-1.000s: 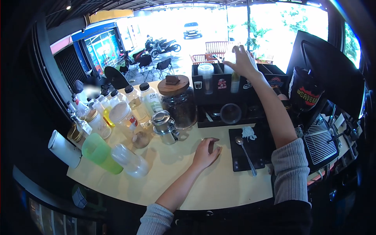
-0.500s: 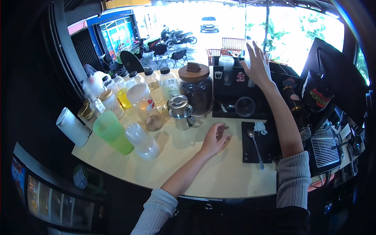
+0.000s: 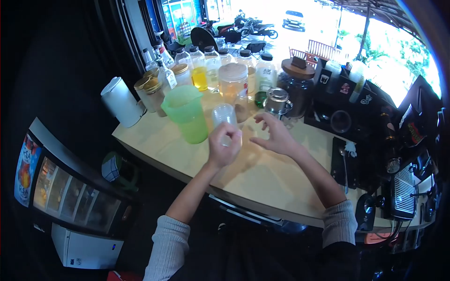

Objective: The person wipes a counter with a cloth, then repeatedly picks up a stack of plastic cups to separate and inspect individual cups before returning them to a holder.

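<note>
My left hand [image 3: 224, 146] is closed, with its fingers curled at the lower part of a clear plastic cup [image 3: 223, 114]; the hand hides the cup's base. My right hand [image 3: 277, 136] is open over the counter, thumb and fingers apart, with nothing in it. Just beyond it stands a metal drip coffee filter [image 3: 277, 98] on a glass cup. A translucent green pitcher [image 3: 186, 117] is left of the clear cup. Behind the clear cup sits a clear jar [image 3: 233, 82] with a pale lid.
Several black-capped bottles [image 3: 199, 77] line the back. A large wooden-lidded jar [image 3: 296, 93] stands behind the filter. At right lie a spoon [image 3: 345, 168] and a black scale-like slab [image 3: 336, 159]. A white kettle [image 3: 121, 103] stands near the counter's left edge.
The view has swung left. My right hand has come down from the cup rack to the counter's middle. My left hand has moved to the clear plastic cup and its fingers have curled.
</note>
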{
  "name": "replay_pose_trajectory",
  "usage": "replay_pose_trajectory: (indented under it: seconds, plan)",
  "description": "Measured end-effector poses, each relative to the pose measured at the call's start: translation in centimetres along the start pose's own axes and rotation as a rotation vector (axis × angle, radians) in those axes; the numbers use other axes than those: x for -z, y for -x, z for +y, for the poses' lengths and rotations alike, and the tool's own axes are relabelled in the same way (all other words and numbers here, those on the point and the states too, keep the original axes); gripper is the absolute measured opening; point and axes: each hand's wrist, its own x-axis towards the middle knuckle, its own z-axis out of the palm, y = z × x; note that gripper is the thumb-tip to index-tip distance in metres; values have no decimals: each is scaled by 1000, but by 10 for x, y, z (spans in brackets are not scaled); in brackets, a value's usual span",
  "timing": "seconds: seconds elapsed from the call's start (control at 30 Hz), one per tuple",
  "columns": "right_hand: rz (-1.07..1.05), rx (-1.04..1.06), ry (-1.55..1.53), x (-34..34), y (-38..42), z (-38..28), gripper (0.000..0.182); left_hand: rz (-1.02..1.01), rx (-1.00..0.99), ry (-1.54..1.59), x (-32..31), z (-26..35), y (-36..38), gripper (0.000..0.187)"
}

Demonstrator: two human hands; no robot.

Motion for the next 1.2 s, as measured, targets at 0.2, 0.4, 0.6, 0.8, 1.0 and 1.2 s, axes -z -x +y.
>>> replay_pose_trajectory:
  seconds: [0.2, 0.4, 0.6, 0.8, 1.0, 1.2]
  plan:
    - [-131, -138, -241, -95, -10, 25, 116, -1, 287, -14, 64, -54, 28, 29]
    - [20, -156, -489, -119, -17, 5, 106, -349, 351, -181, 74, -72, 41, 102]
    - [49, -286, -539, -131, -11, -2, 88, -410, 409, 7, 61, -73, 29, 118]
    - [76, -400, -518, -129, -8, -13, 88, -430, 406, -9, 64, -73, 26, 121]
    - [95, -386, -505, -131, -10, -20, 89, -402, 364, 54, 64, -72, 27, 118]
    - [137, -339, -445, -119, -29, -29, 89, -398, 355, 114, 67, -69, 25, 114]
